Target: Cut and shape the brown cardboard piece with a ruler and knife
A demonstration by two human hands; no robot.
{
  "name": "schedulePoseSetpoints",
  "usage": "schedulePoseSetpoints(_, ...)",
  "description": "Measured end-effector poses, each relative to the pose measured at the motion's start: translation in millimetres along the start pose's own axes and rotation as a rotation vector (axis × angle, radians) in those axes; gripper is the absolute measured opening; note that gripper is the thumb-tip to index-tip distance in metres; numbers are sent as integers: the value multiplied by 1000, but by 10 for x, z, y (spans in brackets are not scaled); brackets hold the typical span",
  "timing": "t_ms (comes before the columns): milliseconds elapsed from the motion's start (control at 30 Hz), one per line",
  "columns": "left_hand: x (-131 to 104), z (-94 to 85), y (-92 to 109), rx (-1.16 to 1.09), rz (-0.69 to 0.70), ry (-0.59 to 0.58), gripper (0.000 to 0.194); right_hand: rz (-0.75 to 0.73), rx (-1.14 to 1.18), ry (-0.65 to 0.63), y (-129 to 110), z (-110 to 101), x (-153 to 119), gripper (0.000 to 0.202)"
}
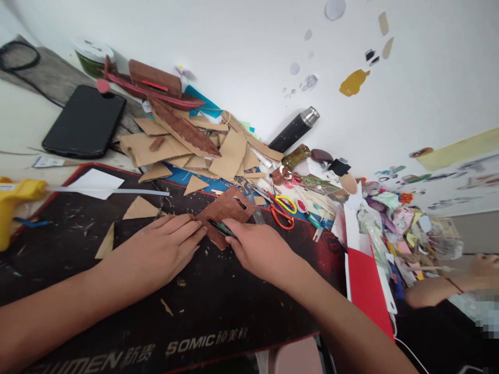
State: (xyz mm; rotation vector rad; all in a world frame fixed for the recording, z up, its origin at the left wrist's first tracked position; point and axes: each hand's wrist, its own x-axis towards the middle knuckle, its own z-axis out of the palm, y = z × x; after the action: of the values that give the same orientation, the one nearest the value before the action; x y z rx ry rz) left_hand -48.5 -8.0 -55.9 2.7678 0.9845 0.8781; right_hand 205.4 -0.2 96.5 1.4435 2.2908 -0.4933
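A brown-coloured cardboard piece [233, 208] with small slots cut near its far end lies on the black desk mat [218, 306]. My left hand [158, 249] is flat, its fingertips resting on the piece's left edge. Between the thumb and fingers of my right hand [263, 252] is a dark utility knife [221, 227], its tip pointing left at the cardboard beside my left fingertips. Whether the blade touches the cut line cannot be made out. Beside the piece's right side, a metal ruler [258, 216] shows partly.
Cardboard scraps [156, 148] and brown model boats [183, 127] pile up behind. A yellow glue gun [19, 192] and phone [83, 122] lie left. Red-and-yellow scissors [283, 213] and a black thermos [292, 130] are to the right. Another person's arm [440, 291] shows at far right.
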Motion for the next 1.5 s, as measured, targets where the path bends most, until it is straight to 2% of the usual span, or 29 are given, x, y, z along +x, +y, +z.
schedulePoseSetpoints(167,-20,19,3,15,-9,-27,47,-6,-14,3,4,2,-9,37)
schedulePoseSetpoints(500,-5,20,2,18,10,8,47,-11,-85,-5,-52,-42,18,30)
schedulePoseSetpoints(967,23,3,-10,-16,-1,5,46,-5,-156,-86,-162,-319,110,26)
schedulePoseSetpoints(1233,-2,21,2,-44,-38,17,47,2,-165,-65,-167,-282,54,31)
schedulePoseSetpoints(1500,57,-38,-5,53,44,27,46,19,-170,-82,-179,-282,-8,30)
